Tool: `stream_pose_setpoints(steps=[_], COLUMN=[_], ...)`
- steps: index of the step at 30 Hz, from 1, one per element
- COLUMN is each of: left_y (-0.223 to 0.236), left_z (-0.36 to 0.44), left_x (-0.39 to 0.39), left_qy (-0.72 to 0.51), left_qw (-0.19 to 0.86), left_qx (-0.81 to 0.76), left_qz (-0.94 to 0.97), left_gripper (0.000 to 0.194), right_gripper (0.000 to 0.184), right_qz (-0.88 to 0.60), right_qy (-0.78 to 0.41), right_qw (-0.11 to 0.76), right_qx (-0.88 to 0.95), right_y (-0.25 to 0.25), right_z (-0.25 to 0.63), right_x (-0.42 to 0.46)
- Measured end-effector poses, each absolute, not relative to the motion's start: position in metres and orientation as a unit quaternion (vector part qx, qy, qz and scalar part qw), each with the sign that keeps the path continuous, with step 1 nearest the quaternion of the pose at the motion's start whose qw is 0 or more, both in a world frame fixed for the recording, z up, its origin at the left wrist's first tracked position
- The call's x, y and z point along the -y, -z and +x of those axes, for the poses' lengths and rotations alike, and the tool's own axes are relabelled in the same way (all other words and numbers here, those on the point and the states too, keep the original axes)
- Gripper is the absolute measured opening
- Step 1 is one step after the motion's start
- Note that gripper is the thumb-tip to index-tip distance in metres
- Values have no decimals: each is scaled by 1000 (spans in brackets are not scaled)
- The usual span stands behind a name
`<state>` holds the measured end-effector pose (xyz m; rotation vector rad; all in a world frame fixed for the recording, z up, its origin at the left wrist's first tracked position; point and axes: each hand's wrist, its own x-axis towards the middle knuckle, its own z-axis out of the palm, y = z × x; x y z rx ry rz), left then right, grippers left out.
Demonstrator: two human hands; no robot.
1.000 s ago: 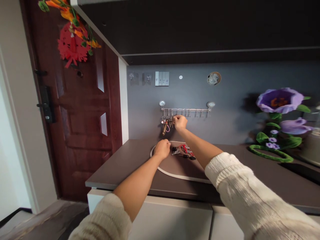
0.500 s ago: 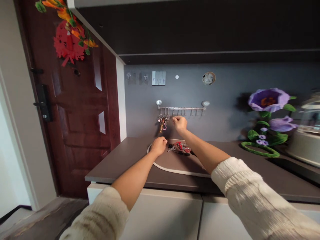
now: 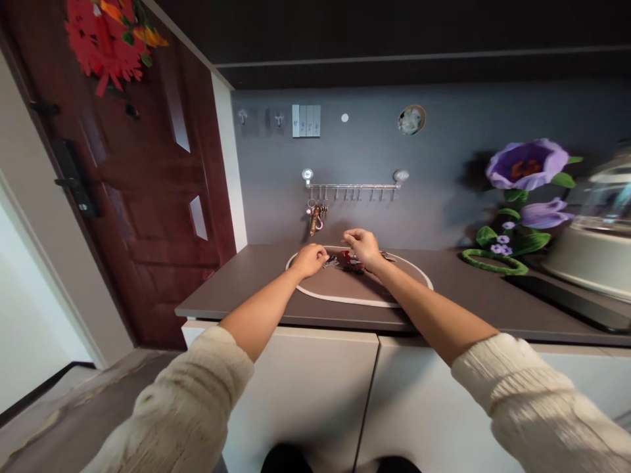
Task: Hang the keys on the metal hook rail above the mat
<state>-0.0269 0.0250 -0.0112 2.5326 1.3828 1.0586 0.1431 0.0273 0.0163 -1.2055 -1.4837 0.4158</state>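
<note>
My left hand (image 3: pixel 309 261) is over the left rim of an oval tray (image 3: pixel 345 301) with a pale edge. Its fingers are curled together, and whatever they may hold is hidden. Just beside its fingertips lie some silver keys (image 3: pixel 331 262). Above the tray's middle is my right hand (image 3: pixel 365 249), its fingers loosely bent with a small gap and nothing visible between them. Red and black key fobs (image 3: pixel 351 261) lie beneath it, partly covered. On the wall, a clear hook rail (image 3: pixel 355 187) carries several bunches of keys (image 3: pixel 314 220) at its left end.
A purple knitted flower (image 3: pixel 527 164) with a green base stands at the right, near a domed appliance (image 3: pixel 591 256) and a flat black slab (image 3: pixel 566 302). A dark cabinet (image 3: pixel 394 39) overhangs the counter (image 3: pixel 221 282). The brown door (image 3: pixel 162 263) is at the left.
My right hand has come down from beside the hook rail to the tray. My left hand stays at the tray's left side. The view has tilted downward, showing more of the cupboard fronts.
</note>
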Motion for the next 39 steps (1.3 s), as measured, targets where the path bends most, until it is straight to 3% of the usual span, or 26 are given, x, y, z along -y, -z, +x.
stream_pose_setpoints(steps=[13, 22, 39], left_y=[11, 9, 4], left_z=[-29, -28, -26], left_x=[-21, -22, -19], left_qy=[-280, -265, -206], left_qw=[7, 23, -49], left_qx=[-423, -441, -406], left_qz=[862, 857, 889], left_gripper=[22, 21, 21], right_gripper=[16, 14, 16], right_qz=[-543, -537, -553], right_qy=[-22, -20, -3], right_qw=[365, 351, 314], right_qx=[756, 767, 772], right_y=[-7, 0, -2], right_z=[150, 150, 149], right_x=[-5, -16, -14])
